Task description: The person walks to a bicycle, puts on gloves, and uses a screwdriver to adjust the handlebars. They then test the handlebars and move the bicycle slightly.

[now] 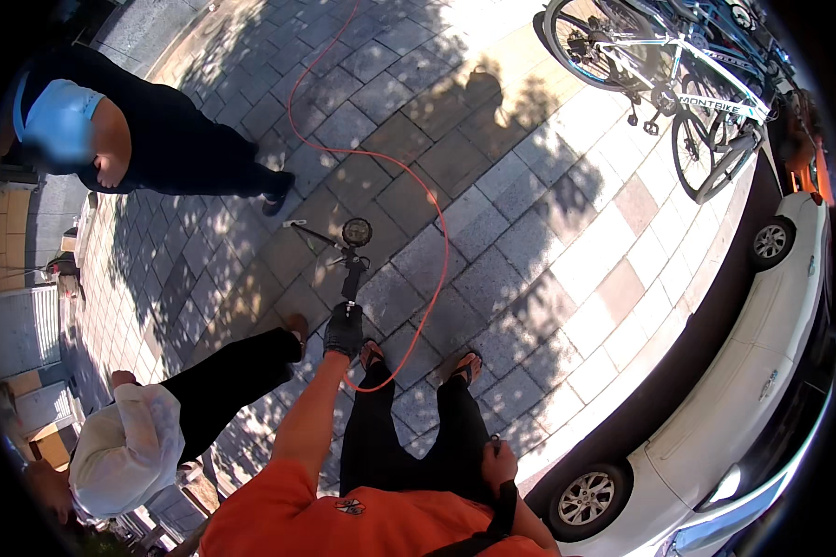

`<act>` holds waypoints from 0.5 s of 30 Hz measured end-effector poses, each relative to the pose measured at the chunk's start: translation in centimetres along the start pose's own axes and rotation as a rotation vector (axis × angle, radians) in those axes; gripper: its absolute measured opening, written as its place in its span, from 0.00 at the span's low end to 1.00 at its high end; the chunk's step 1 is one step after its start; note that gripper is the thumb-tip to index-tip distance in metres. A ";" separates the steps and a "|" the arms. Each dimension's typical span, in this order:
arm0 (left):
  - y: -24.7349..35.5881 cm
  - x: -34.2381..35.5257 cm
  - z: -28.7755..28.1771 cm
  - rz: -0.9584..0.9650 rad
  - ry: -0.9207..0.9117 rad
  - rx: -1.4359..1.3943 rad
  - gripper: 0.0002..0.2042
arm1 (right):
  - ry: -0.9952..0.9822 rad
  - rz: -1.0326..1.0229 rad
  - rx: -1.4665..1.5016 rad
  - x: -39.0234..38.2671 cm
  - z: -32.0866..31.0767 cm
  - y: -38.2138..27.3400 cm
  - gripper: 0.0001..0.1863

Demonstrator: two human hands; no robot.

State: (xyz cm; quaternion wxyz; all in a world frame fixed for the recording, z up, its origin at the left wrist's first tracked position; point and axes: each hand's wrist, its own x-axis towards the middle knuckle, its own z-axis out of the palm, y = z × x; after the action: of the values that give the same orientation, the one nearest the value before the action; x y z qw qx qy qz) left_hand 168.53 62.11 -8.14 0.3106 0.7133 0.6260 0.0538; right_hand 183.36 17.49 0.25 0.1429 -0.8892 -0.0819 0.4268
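My left hand [344, 332], in a black glove, is closed around the lower end of a tire inflator gun [352, 278], arm stretched forward. A round dial gauge [357, 231] tops the gun, and a short black hose [318, 236] with a metal end sticks out to its left. From near the glove a red air hose [446, 243] loops right, then runs away over the paving. Beside my right hip, my right hand [499, 464] is closed around something small and dark, mostly hidden by the fingers. A black strap [503, 511] crosses that forearm.
One person [149, 130] in dark clothes stands far left; another [130, 446] in a white top is near left. Bicycles [687, 84] stand far right. A white car [715, 390] is parked along the right edge of the paving [492, 195]. Boxes [51, 450] sit at left.
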 end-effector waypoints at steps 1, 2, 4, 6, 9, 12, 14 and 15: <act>1.3 -0.1 -3.8 0.064 0.052 0.011 0.20 | -0.011 -0.063 -0.021 1.9 -1.2 0.2 0.18; 2.9 1.3 -6.8 0.165 0.079 0.017 0.20 | 0.012 -0.099 -0.021 3.6 -1.5 0.8 0.19; 12.7 4.4 -10.9 0.210 0.022 0.002 0.18 | 0.098 -0.072 0.079 4.8 -3.2 -0.3 0.19; 15.6 5.3 -15.8 0.330 0.086 -0.011 0.18 | 0.059 -0.113 0.050 9.2 -4.4 0.0 0.19; 22.0 7.1 -19.9 0.362 0.018 -0.020 0.17 | -0.002 -0.141 -0.057 14.0 -7.8 -2.8 0.21; 22.5 11.4 -19.7 0.569 0.070 -0.090 0.17 | -0.053 -0.145 -0.122 19.8 -11.7 -5.1 0.23; 24.1 14.9 -20.0 0.374 -0.028 -0.054 0.20 | -0.022 -0.115 -0.173 22.9 -14.2 -7.4 0.22; 25.3 16.7 -19.8 0.281 -0.078 -0.035 0.21 | -0.005 -0.099 -0.194 24.4 -15.7 -8.6 0.21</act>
State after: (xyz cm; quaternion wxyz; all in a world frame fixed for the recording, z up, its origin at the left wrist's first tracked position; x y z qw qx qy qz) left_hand 184.52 84.43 15.44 0.3364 0.7899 0.5065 0.0798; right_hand 210.66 29.21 -5.55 0.0767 -0.8927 -0.1669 0.4115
